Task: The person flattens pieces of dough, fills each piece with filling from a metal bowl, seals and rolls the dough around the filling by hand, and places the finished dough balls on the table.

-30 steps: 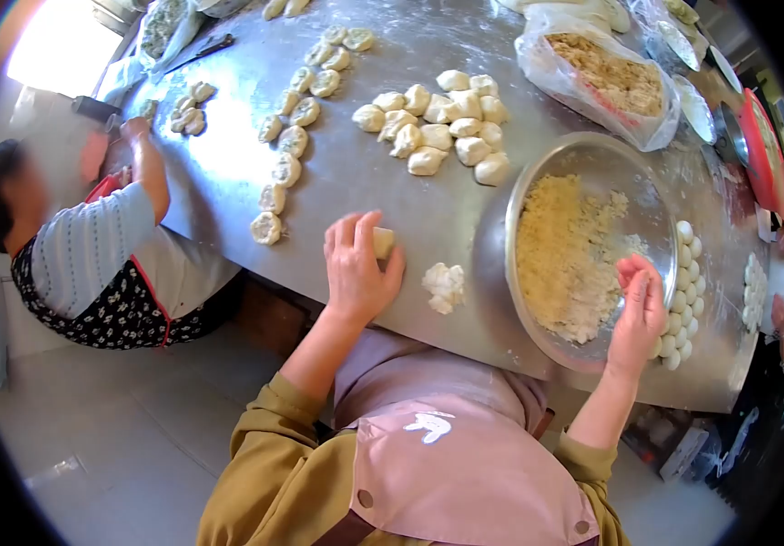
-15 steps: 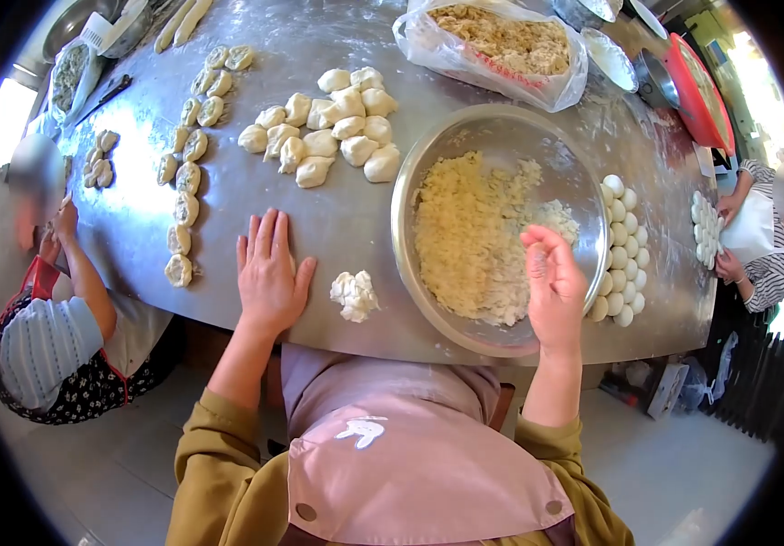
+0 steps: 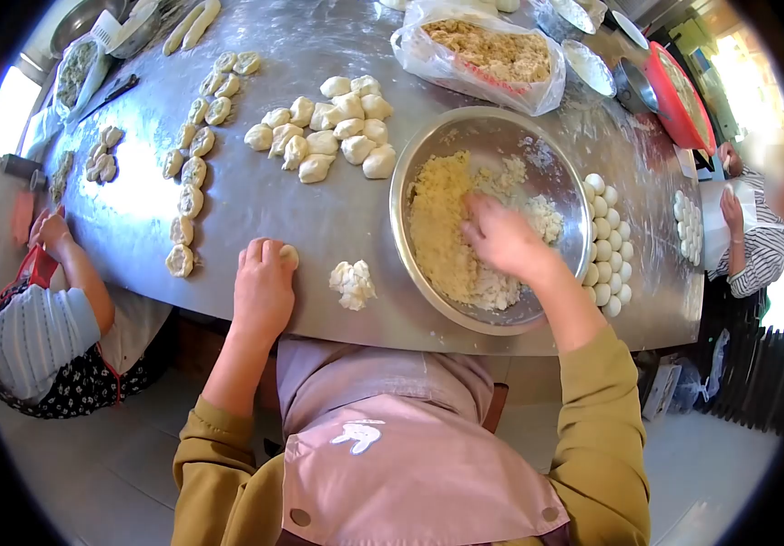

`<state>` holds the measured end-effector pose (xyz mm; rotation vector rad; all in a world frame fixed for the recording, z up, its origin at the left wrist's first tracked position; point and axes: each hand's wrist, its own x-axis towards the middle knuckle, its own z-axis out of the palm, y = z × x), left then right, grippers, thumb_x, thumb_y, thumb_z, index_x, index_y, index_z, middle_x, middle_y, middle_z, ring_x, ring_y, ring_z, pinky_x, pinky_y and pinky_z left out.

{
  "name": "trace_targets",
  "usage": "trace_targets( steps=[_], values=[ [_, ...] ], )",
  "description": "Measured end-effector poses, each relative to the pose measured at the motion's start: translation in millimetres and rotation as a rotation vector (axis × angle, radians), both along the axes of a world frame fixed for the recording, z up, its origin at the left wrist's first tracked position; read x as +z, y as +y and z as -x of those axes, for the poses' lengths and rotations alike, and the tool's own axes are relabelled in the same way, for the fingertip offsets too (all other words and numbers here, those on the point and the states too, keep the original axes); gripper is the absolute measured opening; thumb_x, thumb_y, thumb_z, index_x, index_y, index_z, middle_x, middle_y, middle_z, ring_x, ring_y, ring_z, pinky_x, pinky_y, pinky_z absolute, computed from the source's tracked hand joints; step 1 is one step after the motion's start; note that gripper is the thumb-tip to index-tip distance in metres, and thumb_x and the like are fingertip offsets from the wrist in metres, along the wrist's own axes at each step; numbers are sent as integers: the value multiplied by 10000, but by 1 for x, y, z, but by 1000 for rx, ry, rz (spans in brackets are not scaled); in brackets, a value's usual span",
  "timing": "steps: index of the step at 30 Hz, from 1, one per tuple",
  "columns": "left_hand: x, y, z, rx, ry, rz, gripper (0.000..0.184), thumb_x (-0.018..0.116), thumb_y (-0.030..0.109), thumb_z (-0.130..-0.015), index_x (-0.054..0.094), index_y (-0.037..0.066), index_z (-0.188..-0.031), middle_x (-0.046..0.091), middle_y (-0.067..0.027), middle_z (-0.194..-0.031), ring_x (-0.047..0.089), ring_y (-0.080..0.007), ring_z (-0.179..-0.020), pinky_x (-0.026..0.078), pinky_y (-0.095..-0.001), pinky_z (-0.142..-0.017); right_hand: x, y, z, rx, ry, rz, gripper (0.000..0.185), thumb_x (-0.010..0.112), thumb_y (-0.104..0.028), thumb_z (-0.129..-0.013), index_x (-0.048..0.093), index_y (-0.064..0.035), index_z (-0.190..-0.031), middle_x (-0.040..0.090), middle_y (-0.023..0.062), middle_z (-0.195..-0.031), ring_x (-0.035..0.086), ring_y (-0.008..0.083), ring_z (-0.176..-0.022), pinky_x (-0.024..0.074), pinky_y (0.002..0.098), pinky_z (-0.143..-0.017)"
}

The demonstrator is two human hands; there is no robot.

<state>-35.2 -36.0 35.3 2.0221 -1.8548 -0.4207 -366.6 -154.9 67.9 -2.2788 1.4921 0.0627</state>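
My left hand (image 3: 263, 280) rests on the steel table near its front edge, fingers curled round a small piece of dough (image 3: 290, 256) whose pale edge shows beside the thumb. My right hand (image 3: 499, 238) reaches into a large steel bowl (image 3: 398, 196), its bent fingertips sunk in a crumbly yellow filling (image 3: 439, 227). Whiter crumbs (image 3: 542, 218) lie at the bowl's right side. Between my left hand and the bowl sits a ragged white lump (image 3: 353, 285). Beyond, several smooth dough pieces (image 3: 323, 143) are grouped together.
Filled-looking dough rolls (image 3: 190, 200) run in a line at left, near a knife (image 3: 112, 96). Round white balls (image 3: 607, 250) stand in rows right of the bowl. A plastic bag of brown filling (image 3: 492, 55) lies behind. One person works at each side of the table.
My right hand has gone from above the bowl's right side down into the filling. My left hand's flat fingers have curled in round the dough piece. The person at right has lifted their hands.
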Motion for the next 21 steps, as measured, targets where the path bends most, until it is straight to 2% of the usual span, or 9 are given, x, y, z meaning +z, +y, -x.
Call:
trace_targets(
  steps=[1,3,4,7,8,11,15,18,21],
  values=[
    [2,3,-4,40,52,15,240,607,106,-859,542,-21,-1052,580,-202,-1101,543,-407,-1032,460,-440,-870,8,7,-5,23,-25,-88,452,544,-233,-922,493,14,-1297,523,236,-1308,546,398,-1147,449,432,-990],
    [5,6,-11,103,155,45,138,590,65,-856,550,-17,-960,608,-185,-977,570,-402,-923,474,-444,-809,18,23,-4,120,-70,-74,417,587,-224,-888,554,15,-1228,582,222,-1201,588,379,-1068,478,424,-934],
    [11,7,-13,118,158,85,72,577,64,-896,573,3,-934,630,-127,-890,615,-329,-851,497,-394,-765,27,27,-6,142,-63,-121,408,604,-217,-874,569,16,-1207,590,218,-1175,593,374,-1055,482,422,-921],
    [16,7,-18,367,1038,-126,98,573,119,-935,566,48,-1002,634,-76,-936,628,-230,-848,504,-352,-734,34,44,-1,187,-93,-140,373,679,-181,-802,627,-14,-1132,619,202,-1067,618,370,-962,498,425,-855],
    [22,7,-17,385,1364,-149,138,562,168,-966,554,50,-1038,619,-54,-965,630,-159,-864,516,-308,-738,35,45,0,203,-62,-158,368,687,-177,-794,635,-24,-1124,628,199,-1051,622,370,-948,500,425,-848],
    [73,-2,17,405,1761,-137,194,559,177,-967,534,23,-1083,617,-83,-1004,640,-182,-873,533,-300,-757,40,45,-1,229,23,-236,331,695,-166,-782,663,-51,-1091,655,187,-1000,630,369,-914,506,421,-834],
    [90,-20,55,131,2023,-354,266,552,145,-963,537,5,-1188,606,-92,-1069,638,-217,-958,535,-311,-836,54,36,0,241,49,-404,301,690,-146,-778,686,-69,-1069,677,180,-970,638,350,-910,505,402,-829],
    [101,-34,91,54,2019,-553,326,545,137,-965,514,-3,-1258,602,-97,-1095,637,-227,-965,539,-318,-834,60,28,9,182,-35,-571,286,709,-167,-794,681,-58,-1057,679,100,-912,635,207,-870,491,325,-778],
    [103,-41,124,63,1988,-621,319,553,136,-960,523,5,-1250,603,-94,-1094,622,-205,-983,512,-313,-861,56,21,30,83,-242,-777,277,702,-194,-828,681,-66,-1073,668,31,-883,597,119,-814,486,296,-741]
  ],
)
